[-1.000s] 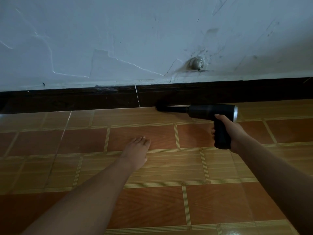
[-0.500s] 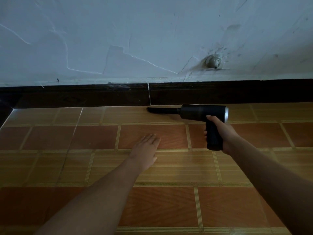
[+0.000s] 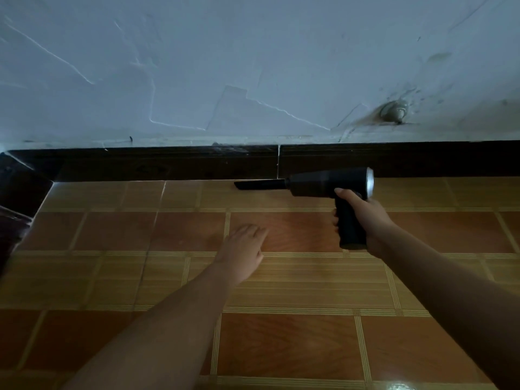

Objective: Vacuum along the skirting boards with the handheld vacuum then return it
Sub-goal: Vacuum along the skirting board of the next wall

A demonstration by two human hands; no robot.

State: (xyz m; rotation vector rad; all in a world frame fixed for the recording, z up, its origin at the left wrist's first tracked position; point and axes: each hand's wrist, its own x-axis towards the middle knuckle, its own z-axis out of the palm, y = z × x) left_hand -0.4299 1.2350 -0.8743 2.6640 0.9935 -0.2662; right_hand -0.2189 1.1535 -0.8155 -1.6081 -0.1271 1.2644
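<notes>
My right hand (image 3: 363,218) grips the pistol handle of a black handheld vacuum (image 3: 329,182) with a silver rear rim. Its thin nozzle (image 3: 259,184) points left, low over the floor and just in front of the dark skirting board (image 3: 168,164), a little left of the board's vertical joint. My left hand (image 3: 242,249) rests flat on the tiled floor with its fingers straight, to the left of and nearer me than the vacuum, holding nothing.
A cracked white wall (image 3: 225,66) rises above the skirting, with a small round fitting (image 3: 394,111) at the right. Brown and tan floor tiles (image 3: 281,344) stretch toward me. At the far left the skirting turns a corner (image 3: 31,187) toward me.
The vacuum's nozzle has slid left along the skirting, past the board's joint. The view has panned left, bringing the left corner into sight. My left hand stays flat on the floor.
</notes>
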